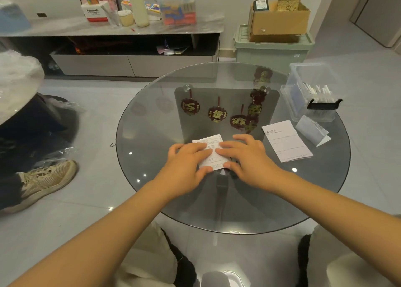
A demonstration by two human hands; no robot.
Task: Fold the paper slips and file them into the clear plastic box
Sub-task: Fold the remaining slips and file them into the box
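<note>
A person's left hand [187,163] and right hand [245,156] lay flat, fingers extended, pressing a white paper slip [211,151] against the round glass table [152,121], near the edge closest to the seated person. The fingertips of both hands met over the slip, apparently flattening a crease. Just to the right lay an unfolded printed sheet [286,141], and beyond it a folded slip [312,132] stood tented beside the clear plastic box [312,91], which sat at the table's right rim with white slips already upright inside it. Red and gold ornaments [217,114] showed beneath the glass. The slip looked thin, light and limp, likely to slide on the smooth glass, so it would best be pinched at a folded edge or corner.
</note>
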